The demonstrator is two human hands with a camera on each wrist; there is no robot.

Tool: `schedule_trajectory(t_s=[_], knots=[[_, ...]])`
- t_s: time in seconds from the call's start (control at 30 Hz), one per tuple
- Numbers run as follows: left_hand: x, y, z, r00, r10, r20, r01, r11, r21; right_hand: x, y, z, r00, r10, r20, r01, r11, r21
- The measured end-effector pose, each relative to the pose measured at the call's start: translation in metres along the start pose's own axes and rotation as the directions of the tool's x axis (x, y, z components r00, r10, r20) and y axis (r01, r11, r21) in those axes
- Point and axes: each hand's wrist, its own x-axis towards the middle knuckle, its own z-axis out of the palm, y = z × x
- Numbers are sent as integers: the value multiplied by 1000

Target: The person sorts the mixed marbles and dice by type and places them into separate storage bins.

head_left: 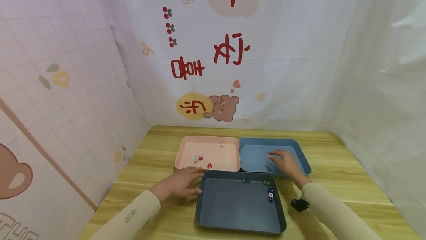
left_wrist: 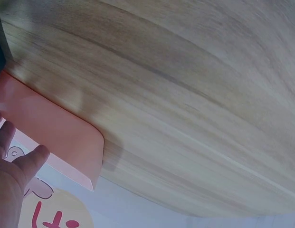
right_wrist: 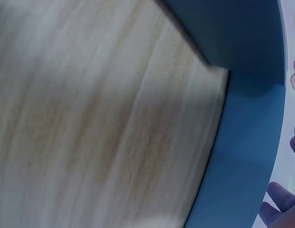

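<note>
My left hand [head_left: 181,182] is at the left rim of the dark grey tray [head_left: 239,229], fingers loosely extended and holding nothing visible. Just beyond it lies the pink tray [head_left: 226,158], with red dice [head_left: 209,165] and white dice [head_left: 222,145] inside. Over the blue tray [head_left: 256,158] hovers my right hand [head_left: 287,163], its fingers reaching left; nothing shows between them. A teal die [head_left: 242,145] sits in that tray's far left corner. Inside the dark tray are green dice [head_left: 244,181], dark blue dice [head_left: 270,191] and a white die [head_left: 271,195], along the far and right sides.
All three trays stand close together on a wood-grain table [head_left: 133,181]. A small black object [head_left: 300,205] is by my right sleeve. Printed white cloth [head_left: 283,66] hangs behind the table and at both sides.
</note>
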Motion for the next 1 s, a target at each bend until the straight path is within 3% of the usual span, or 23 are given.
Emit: schedule_trajectory(t_s=[1.0], knots=[[2,-1,1,1000,-1,-4,1,1000,13,-22,-10,7,996,-72,60,70,997,42]])
